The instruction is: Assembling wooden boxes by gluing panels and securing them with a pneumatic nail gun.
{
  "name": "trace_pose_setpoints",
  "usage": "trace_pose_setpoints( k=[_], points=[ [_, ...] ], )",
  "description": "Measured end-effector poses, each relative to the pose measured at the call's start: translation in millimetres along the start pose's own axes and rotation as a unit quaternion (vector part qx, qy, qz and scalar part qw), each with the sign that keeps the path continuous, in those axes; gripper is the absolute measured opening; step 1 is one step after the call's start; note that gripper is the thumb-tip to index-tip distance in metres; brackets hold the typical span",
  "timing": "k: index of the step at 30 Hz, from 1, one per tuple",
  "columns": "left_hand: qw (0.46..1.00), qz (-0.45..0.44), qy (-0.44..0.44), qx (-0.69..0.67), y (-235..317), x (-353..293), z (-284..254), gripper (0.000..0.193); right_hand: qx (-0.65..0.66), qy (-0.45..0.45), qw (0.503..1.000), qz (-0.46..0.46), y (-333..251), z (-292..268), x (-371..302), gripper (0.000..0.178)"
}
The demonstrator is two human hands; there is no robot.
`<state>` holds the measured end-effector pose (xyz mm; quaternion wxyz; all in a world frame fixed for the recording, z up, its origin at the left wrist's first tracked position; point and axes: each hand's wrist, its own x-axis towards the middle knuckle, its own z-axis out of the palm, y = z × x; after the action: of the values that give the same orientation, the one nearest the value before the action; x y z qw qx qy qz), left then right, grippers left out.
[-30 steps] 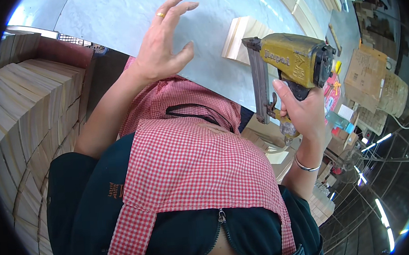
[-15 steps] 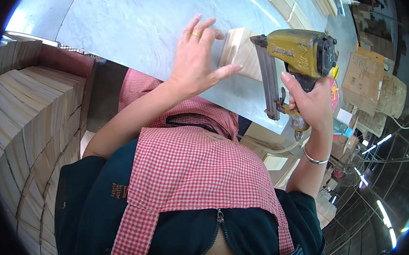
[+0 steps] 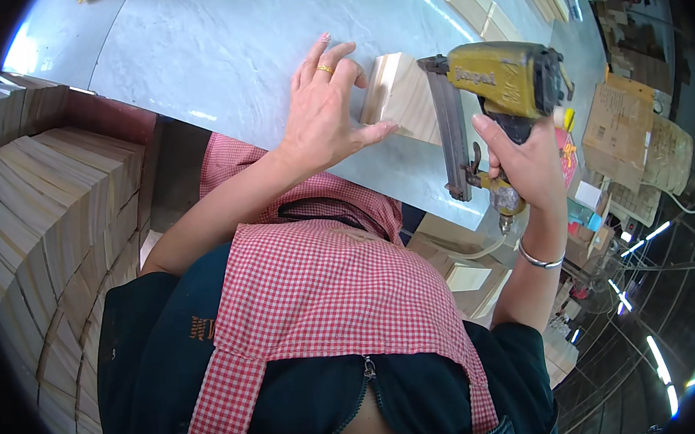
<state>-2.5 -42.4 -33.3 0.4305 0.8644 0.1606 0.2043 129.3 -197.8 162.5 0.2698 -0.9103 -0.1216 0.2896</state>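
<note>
My right hand (image 3: 521, 160) grips a yellow and black pneumatic nail gun (image 3: 491, 82) by its handle. The gun's nose is close beside the right side of a pale wooden block (image 3: 408, 100) on the grey-blue table; whether they touch I cannot tell. My left hand (image 3: 327, 101) is open at the block's left side, with thumb and fingers spread apart. The thumb tip is near the block's near left corner, and nothing is held in that hand. An air hose (image 3: 479, 254) runs from below the gun toward the left.
Stacked wooden boards (image 3: 64, 196) fill the left side, beside the marbled table (image 3: 191, 58). Several wooden pieces (image 3: 469, 3) lie along the table's far right. Cardboard boxes (image 3: 619, 129) stand at the right. Below the table's near edge are more boxes (image 3: 468, 277).
My left hand has shifted slightly left and its thumb has drawn back from the block. The nail gun has moved a little left and up, still in my right hand.
</note>
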Motion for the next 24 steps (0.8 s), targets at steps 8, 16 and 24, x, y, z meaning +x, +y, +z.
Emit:
trace_pose_setpoints(
  k=[8, 16, 24],
  points=[
    [0.987, 0.148, -0.021, 0.062, 17.9, 23.5, -17.2, 0.06, 0.029, 0.05, 0.998, -0.019, 23.6, -18.7, -14.0, 0.026],
    [0.901, 0.262, -0.256, 0.232, 72.8, 70.4, 36.4, 0.059, 0.076, 0.102, 0.991, 0.05, 53.8, -33.2, -27.5, 0.026],
    [0.921, 0.255, -0.247, 0.162, 68.3, 78.9, 42.9, 0.055, 0.067, 0.091, 0.992, 0.054, 63.2, -37.0, -19.9, 0.027]
  ],
)
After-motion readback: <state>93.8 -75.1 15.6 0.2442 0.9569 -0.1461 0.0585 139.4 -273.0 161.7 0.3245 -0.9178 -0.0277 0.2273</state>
